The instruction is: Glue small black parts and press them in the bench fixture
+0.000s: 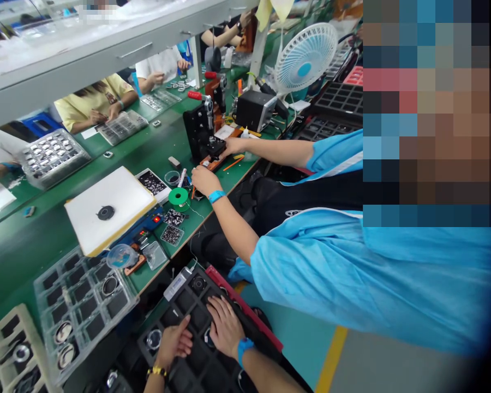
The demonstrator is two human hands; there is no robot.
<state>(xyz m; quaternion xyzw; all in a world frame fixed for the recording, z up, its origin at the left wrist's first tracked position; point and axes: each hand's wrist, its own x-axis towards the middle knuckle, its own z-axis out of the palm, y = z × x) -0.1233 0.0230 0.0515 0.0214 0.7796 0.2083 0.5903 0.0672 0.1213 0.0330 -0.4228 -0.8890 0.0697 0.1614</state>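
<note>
My left hand [175, 343] is over the black compartment tray [198, 357], its thumb raised and fingers stretched out. Nothing shows in its grasp. Close beside it, a silver-rimmed round part [154, 339] sits in a compartment. My right hand [226, 328], with a blue wristband, lies over the right side of the same tray, fingers extended. At its thumb side is a small dark round part [207, 337], partly hidden; I cannot tell whether the thumb touches it. Another dark round part [198, 283] rests in a far compartment, beside a white labelled device [177, 284].
A co-worker in a blue jacket [311, 267] works at the green bench with both hands by a black press [200, 131]. A clear compartment tray [88, 305], a white-topped box [106, 191] and a green spool [179, 198] stand leftward. A fan [306, 57] is behind.
</note>
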